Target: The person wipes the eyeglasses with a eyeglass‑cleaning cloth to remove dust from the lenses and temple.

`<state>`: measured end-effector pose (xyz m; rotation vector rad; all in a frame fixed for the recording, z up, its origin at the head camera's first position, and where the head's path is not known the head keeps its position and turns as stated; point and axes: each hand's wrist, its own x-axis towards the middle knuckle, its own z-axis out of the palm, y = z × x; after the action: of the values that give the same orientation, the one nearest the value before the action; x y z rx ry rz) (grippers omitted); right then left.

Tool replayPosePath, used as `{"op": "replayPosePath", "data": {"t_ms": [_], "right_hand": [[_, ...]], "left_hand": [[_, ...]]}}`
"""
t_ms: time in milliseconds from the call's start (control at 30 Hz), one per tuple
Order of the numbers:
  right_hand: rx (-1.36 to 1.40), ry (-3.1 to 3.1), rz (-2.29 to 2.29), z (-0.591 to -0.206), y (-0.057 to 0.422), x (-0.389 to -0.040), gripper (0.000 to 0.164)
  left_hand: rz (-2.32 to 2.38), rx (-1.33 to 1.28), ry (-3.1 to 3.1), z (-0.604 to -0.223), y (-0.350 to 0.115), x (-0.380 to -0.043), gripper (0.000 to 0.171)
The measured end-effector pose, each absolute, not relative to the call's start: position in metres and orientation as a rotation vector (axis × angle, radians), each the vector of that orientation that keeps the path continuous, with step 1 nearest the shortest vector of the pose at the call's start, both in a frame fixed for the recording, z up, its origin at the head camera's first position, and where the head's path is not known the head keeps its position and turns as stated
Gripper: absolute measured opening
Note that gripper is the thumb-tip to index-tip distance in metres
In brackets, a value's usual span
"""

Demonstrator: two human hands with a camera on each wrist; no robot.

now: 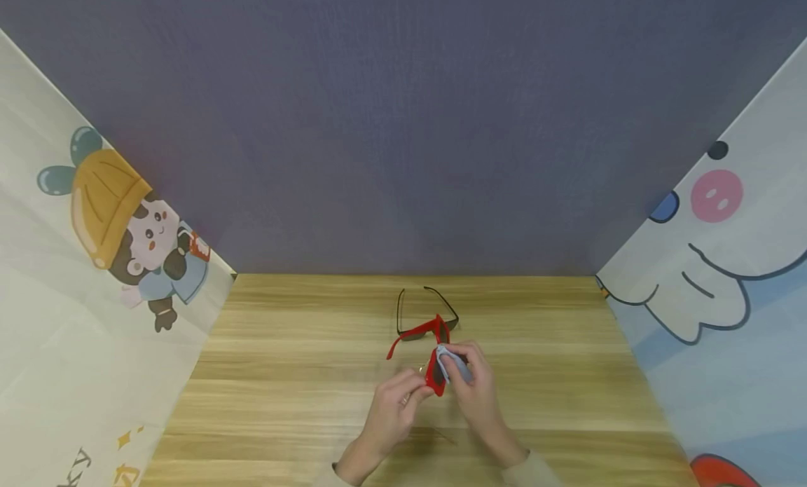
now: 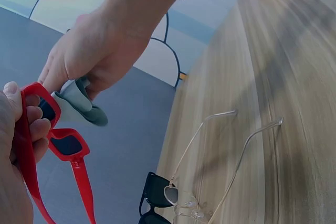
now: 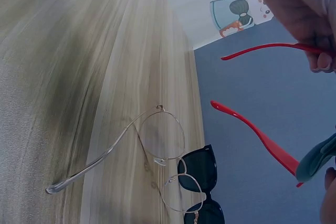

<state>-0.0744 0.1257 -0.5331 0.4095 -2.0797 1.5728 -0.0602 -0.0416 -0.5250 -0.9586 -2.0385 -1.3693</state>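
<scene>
My left hand (image 1: 391, 410) grips a pair of red-framed sunglasses (image 2: 82, 184) by the rim at one end, both temples unfolded. In my right hand (image 1: 479, 396) a folded grey-blue cleaning cloth (image 1: 457, 366) is pinched against one dark lens. The left wrist view shows the cloth (image 2: 79, 106) bunched under the right fingers, beside the red rim. The sunglasses are held up above the table, and the hands partly cover the front of the frame.
Black sunglasses (image 3: 200, 171) lie on the wooden table (image 1: 284, 375) beyond the hands, temples spread. Nearer lies a pair of thin wire-rimmed glasses (image 3: 79, 174), mostly hidden by the hands in the head view. A grey-blue panel (image 1: 403, 136) rises behind; printed cartoon sheets (image 1: 706, 263) flank both sides.
</scene>
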Motion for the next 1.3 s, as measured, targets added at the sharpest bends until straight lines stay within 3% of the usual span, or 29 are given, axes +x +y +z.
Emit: {"op": "replayPosePath", "data": {"t_ms": [533, 967, 1300], "right_hand": [[0.643, -1.960, 1.519, -0.530, 0.124, -0.062, 0.037], [0.637, -1.950, 1.525, -0.528, 0.122, -0.058, 0.033], [0.663, -1.921, 1.479, -0.530, 0.122, -0.060, 0.025]], "left_hand": [[-1.349, -0.958, -2.028, -0.528, -0.042, -0.060, 0.013], [-1.379, -0.961, -2.066, -0.533, -0.037, -0.058, 0.006], [-1.408, -0.882, -2.029, -0.530, -0.035, -0.058, 0.016]]}}
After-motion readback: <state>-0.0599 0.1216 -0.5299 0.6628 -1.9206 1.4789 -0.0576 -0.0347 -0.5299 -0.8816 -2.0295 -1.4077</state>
